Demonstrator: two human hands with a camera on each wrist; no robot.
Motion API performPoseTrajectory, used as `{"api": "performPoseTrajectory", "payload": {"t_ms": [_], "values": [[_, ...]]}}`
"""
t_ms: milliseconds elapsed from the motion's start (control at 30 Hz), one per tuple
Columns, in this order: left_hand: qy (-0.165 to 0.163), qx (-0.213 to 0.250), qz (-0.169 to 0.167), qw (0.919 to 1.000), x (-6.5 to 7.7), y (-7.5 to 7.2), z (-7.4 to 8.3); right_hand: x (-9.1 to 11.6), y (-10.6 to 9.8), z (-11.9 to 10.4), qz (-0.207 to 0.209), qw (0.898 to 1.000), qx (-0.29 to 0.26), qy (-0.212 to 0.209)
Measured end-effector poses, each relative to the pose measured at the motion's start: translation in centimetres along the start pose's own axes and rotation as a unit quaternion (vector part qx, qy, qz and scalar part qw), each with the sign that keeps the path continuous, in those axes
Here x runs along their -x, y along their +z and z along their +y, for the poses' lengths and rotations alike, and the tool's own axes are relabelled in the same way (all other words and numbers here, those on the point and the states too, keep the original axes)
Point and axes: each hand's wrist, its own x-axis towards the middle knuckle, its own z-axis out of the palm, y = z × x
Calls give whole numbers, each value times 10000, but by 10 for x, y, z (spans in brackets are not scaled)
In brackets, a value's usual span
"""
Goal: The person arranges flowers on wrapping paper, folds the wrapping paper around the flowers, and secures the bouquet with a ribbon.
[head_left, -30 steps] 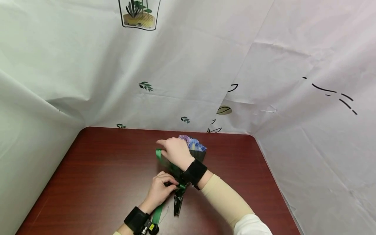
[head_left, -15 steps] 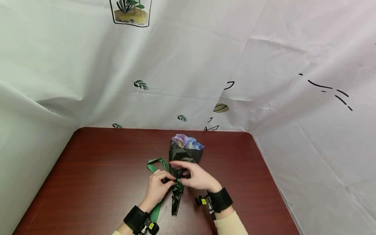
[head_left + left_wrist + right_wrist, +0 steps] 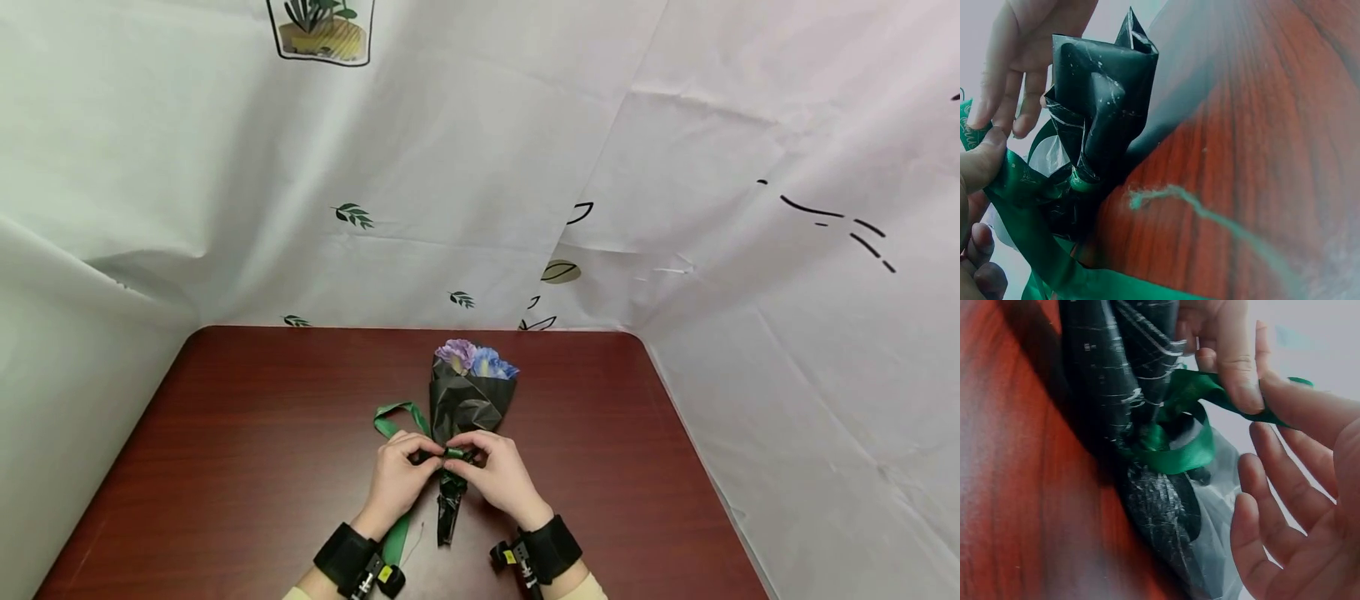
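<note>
A bouquet of purple and blue flowers (image 3: 483,362) in black wrapping paper (image 3: 467,404) lies on the table, its wrapped stem end toward me. Green ribbon (image 3: 401,411) goes round its narrow waist; one loop lies to the left. My left hand (image 3: 397,477) pinches the ribbon at the waist between thumb and fingers. Opposite it, my right hand (image 3: 504,479) pinches the same ribbon, the fingertips of both hands nearly meeting. The right wrist view shows both thumbs on one ribbon length (image 3: 1213,390), above a ribbon band (image 3: 1182,456) round the wrapping.
A green ribbon tail (image 3: 396,542) runs toward the table's near side beneath my left wrist, with a loose thread (image 3: 1210,215) beside it. The reddish-brown table (image 3: 262,433) is bordered by white printed cloth (image 3: 450,167) at the back and sides.
My right hand has come down from above the flowers, past the left of the bouquet, to the waist, and now pinches ribbon there. My left hand has kept its pinch almost in place.
</note>
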Motion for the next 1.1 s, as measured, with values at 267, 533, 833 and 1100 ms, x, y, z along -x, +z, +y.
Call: {"api": "performPoseTrajectory", "payload": {"t_ms": [267, 533, 833, 1100], "values": [[622, -366, -860, 9937, -12, -35, -8, 2, 1, -2, 386, 9989, 152, -205], [1445, -2899, -1775, 9293, -39, -72, -29, 2, 0, -5, 307, 9994, 127, -55], [1952, -3481, -1952, 8959, -46, -72, -32, 2, 0, -12, 318, 9993, 142, 115], [1843, -3503, -2149, 8929, -46, -64, -36, 4, 0, -13, 244, 9995, 102, 170]]}}
